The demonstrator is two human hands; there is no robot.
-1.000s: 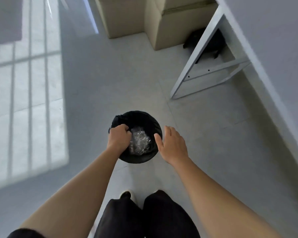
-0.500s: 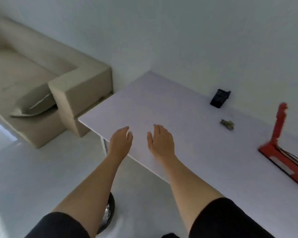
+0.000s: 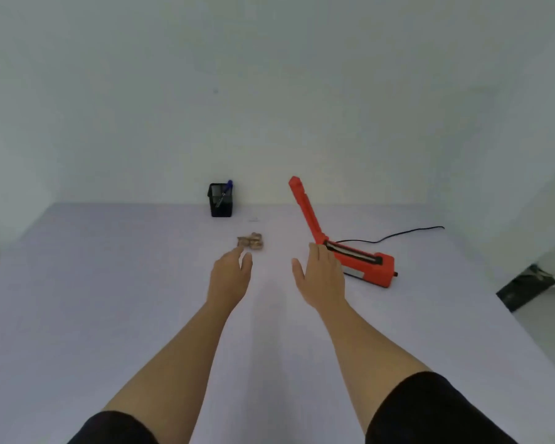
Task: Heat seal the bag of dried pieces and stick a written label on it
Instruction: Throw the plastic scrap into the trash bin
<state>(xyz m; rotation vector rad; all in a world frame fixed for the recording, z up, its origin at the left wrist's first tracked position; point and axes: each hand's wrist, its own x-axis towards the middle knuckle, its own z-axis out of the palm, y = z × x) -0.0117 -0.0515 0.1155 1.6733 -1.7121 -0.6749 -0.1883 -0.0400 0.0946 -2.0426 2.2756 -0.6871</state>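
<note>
A small clear bag of brown dried pieces (image 3: 251, 241) lies on the white table (image 3: 109, 283), past its middle. My left hand (image 3: 229, 275) hovers open just in front of it, fingertips nearly at the bag. My right hand (image 3: 319, 275) is open too, held above the table beside the near end of the red heat sealer (image 3: 358, 261). The sealer's arm (image 3: 303, 208) stands raised. A black pen holder (image 3: 220, 200) with a blue pen (image 3: 225, 192) stands by the wall. No label is visible.
The sealer's black cord (image 3: 394, 235) runs right along the table toward the wall. A dark object (image 3: 526, 286) sits on the floor past the table's right edge. The white wall closes the far side.
My view swung from a black bin on the floor, where my left hand gripped its liner, up to the table. Both hands now reach forward over the table toward the bag and sealer.
</note>
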